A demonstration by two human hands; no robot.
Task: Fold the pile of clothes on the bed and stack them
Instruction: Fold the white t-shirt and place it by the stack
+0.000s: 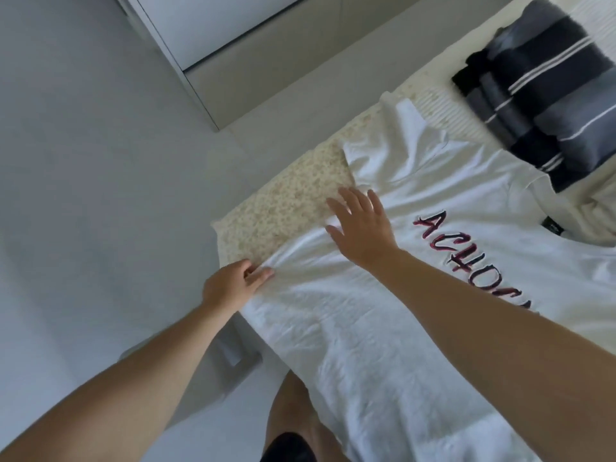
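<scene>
A white T-shirt (383, 311) with dark red lettering lies spread face up across the corner of the bed (286, 208). My left hand (233, 285) pinches the shirt's side edge near the bed's corner, fingers curled round a bunched fold. My right hand (363, 225) lies flat on the shirt with fingers straight and spread, just left of the lettering. One sleeve (400, 135) points toward the far edge of the bed. A folded stack of dark and grey striped clothes (546, 95) sits at the top right on the bed.
The bed has a cream floral cover, bare at its corner. Grey floor (83, 195) fills the left side. A white wardrobe or wall unit (206, 38) stands at the top. My knee (290, 415) shows at the bottom against the bed.
</scene>
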